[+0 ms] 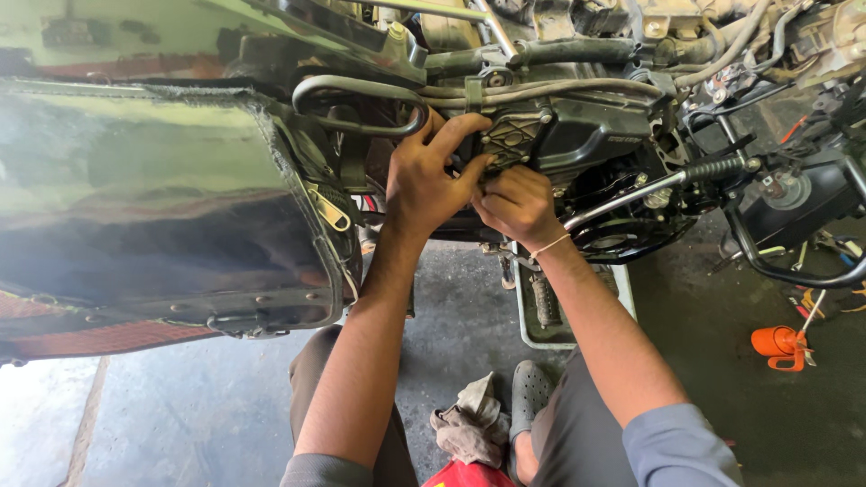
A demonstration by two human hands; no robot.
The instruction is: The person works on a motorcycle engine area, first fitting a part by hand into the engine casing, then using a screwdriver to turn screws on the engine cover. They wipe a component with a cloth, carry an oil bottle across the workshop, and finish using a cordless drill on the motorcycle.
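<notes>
Left hand [424, 180] spread, fingertips pressing the black engine cover [550, 135] steady, right hand [516, 203] at 4 o'clock clenched beneath it, grasped item impossible to tell, 2 forearms angled upward.

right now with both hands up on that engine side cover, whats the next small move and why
Probably steady the engine side cover with the left hand, letting the right hand work its lower edge: both already press there, though what the right fingers pinch is hidden.

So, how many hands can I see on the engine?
2. The left hand grips the engine cover from the left; the right hand presses just below it. No others show.
</notes>
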